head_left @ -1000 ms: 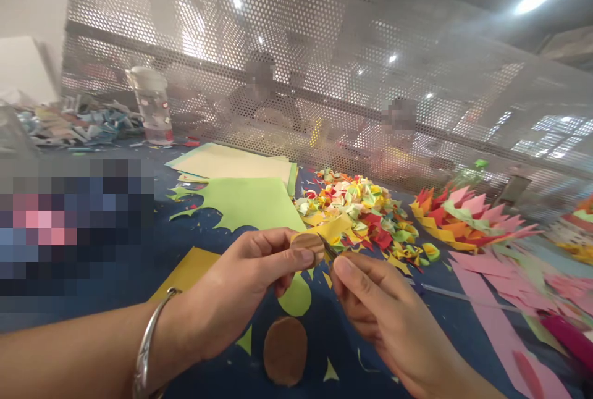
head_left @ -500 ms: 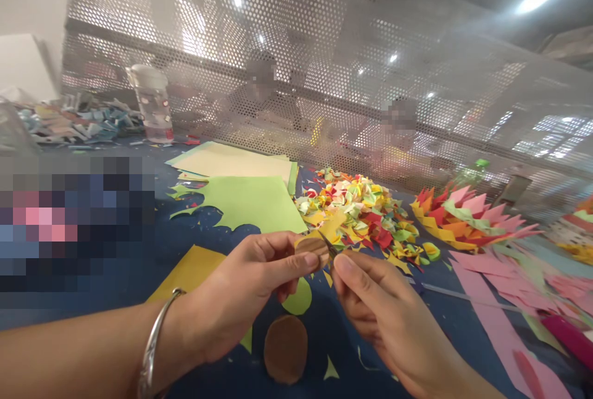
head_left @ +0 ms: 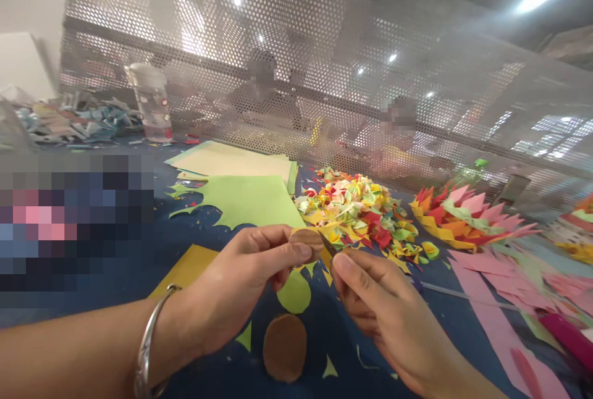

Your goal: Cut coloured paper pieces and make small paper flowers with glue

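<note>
Pinched between thumb and fingers of my left hand (head_left: 259,263) is a small brown cardboard disc (head_left: 306,236), its corrugated ridges showing. Yellow paper seems to lie behind the disc, though I cannot tell its outline. My right hand (head_left: 370,291) is closed on scissors; only the dark narrow blades (head_left: 327,243) show, close to the disc's right edge, and the handles are hidden in the fingers. Below the hands on the table, a green paper circle (head_left: 294,294) lies above a second brown cardboard disc (head_left: 284,349).
Behind my hands are a cut-out green sheet (head_left: 254,198), stacked pale paper (head_left: 227,161) and a heap of colourful paper scraps (head_left: 365,201). Pink strips (head_left: 491,312) and spiky folded paper (head_left: 467,217) lie right. A bottle (head_left: 151,102) stands before a perforated metal screen (head_left: 204,34), people beyond.
The cardboard disc in my left hand has shifted slightly left and up, away from the scissors. Less yellow paper shows around it. My right hand has hardly moved.
</note>
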### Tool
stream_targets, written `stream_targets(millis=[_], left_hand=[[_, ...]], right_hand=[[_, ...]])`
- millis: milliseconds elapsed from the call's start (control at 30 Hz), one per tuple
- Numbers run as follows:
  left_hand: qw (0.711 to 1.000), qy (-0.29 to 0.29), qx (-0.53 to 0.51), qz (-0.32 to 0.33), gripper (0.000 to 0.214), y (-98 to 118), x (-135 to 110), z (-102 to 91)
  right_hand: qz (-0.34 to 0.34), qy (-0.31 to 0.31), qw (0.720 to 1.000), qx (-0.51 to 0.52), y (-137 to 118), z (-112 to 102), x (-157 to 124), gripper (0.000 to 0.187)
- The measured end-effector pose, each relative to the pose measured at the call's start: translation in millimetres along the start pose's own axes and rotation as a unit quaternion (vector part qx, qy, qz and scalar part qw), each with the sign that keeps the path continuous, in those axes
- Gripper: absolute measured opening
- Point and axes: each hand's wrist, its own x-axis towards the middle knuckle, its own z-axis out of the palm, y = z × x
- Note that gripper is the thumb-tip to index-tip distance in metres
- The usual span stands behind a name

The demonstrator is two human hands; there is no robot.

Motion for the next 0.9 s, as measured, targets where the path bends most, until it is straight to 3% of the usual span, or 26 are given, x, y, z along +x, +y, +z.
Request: stream_targets(millis=[300,533,900], left_hand=[[0.999,-0.008,0.023,0.026,0.018,7,-1,1.4],[0.997,-0.020,0.076,0.017,0.023,13,-1,1.9],[0.996,-0.031,0.089,-0.010,0.025,12,0,-1.5]], right_hand=[[-0.010,-0.009,1.000,-0.013,3,-2,0,0.049],[0.023,0.008,0.999,-0.043,-4,0,-4,0.051],[0.000,-0.012,0.999,-0.046,4,-2,3,0.050]])
